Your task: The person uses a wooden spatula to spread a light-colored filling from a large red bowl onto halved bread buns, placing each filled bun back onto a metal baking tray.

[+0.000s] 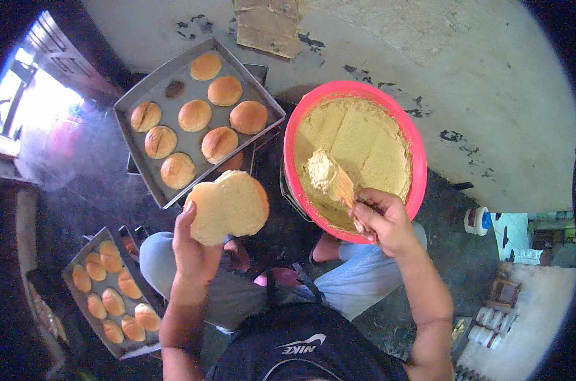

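A bread bun split and laid open [228, 207] rests in my left hand [196, 250], its pale cut face turned up. My right hand [383, 220] grips a small flat spatula [343, 186] with a lump of cream-coloured filling [322, 169] on its end. The spatula is over a pink-rimmed tub [419, 157] of tan, creamy filling [364, 128], whose surface is smoothed and scored with lines. Just beyond my left hand, a metal baking tray [171, 95] carries several round browned buns [195, 115].
At lower left, a second metal tray [126, 351] holds several oval buns [113, 301]. A wall [450, 85] with flaking paint rises behind the tub. A white container with a blue part [477, 221] stands on the floor at right. An opening at far left is bright.
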{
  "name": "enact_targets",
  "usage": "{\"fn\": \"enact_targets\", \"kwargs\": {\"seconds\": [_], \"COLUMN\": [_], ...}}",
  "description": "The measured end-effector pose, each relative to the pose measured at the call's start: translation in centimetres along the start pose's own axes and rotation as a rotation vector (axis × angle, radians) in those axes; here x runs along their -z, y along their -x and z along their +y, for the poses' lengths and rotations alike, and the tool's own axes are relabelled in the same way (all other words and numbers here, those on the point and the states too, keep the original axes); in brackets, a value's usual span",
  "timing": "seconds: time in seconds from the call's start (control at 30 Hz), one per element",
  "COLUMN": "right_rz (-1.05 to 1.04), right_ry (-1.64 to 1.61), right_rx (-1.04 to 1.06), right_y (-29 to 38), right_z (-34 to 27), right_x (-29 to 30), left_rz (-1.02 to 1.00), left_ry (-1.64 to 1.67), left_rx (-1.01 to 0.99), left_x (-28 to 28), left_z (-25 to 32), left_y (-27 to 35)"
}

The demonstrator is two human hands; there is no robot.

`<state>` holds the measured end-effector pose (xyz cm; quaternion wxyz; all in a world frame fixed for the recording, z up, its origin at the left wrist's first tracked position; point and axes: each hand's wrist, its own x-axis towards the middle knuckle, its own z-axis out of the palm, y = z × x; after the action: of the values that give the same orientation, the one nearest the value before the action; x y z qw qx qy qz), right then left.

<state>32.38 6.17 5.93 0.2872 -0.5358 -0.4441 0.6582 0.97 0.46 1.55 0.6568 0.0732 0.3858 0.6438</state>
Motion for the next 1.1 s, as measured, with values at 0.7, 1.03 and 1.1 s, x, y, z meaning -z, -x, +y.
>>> {"fn": "enact_targets", "kwargs": {"seconds": [0.7, 1.03, 1.1], "right_rz": [0.387, 0.415, 0.417], "right_ry": [1.098, 0.957, 1.056], "right_rx": [0.855, 0.669, 0.632], "right_y": [4.1, 0.1, -2.2], "right_z": [2.1, 0.7, 1.1], "right_x": [0.3, 0.8, 2.4], "left_rz": [-0.047, -0.053, -0.065], "left_ry": [0.360, 0.287, 0.267], "left_rx": [-0.026, -0.114, -0.146], "left_x": [-4.2, -3.4, -2.7], "left_z": [0.4, 0.3, 0.2], "left_y": [1.9, 2.0, 1.7]}}
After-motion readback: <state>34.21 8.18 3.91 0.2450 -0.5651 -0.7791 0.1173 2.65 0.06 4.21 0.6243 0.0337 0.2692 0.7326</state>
